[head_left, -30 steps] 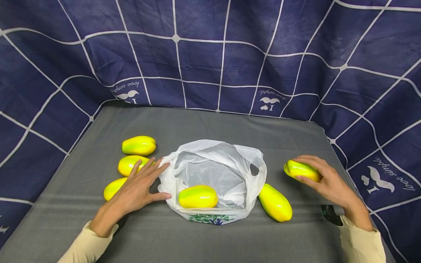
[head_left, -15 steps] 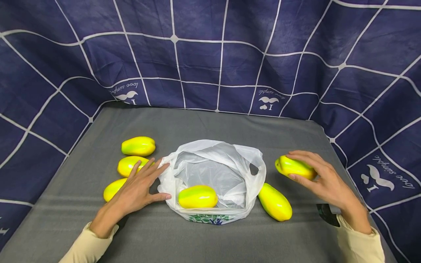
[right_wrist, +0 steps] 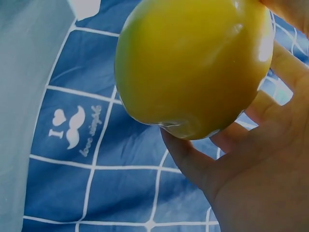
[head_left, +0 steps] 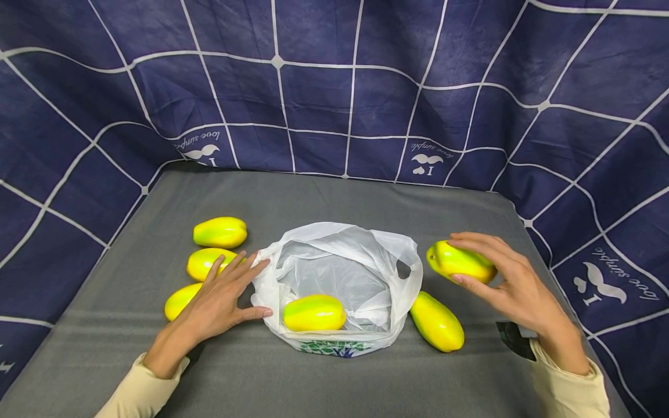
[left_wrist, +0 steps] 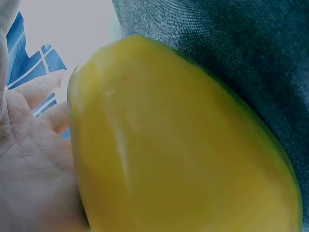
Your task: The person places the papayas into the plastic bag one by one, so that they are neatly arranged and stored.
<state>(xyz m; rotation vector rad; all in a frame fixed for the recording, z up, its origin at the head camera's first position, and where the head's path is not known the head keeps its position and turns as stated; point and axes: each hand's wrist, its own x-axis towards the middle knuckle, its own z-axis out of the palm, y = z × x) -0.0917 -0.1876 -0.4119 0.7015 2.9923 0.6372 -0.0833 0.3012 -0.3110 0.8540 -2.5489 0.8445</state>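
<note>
The person's right hand (head_left: 514, 284) has its grip curled around a yellow-green papaya (head_left: 462, 261), thumb on the near side and fingers over the far side; that fruit is to the right of the white plastic bag (head_left: 334, 230), near its handle but apart from it. The left hand (head_left: 216, 305) has its grip released, fingers spread and fairly straight, tips against the bag's left edge. I can see the bag's mouth gaping upward, and an inner papaya (head_left: 313, 312) lying along the near wall. A slanted papaya (head_left: 438, 324) lies against or just beside the bag's right side, I can't tell which. Three more papayas (head_left: 206, 263) lie on the grey surface (head_left: 340, 197) to the left, two partly hidden by the left hand
</note>
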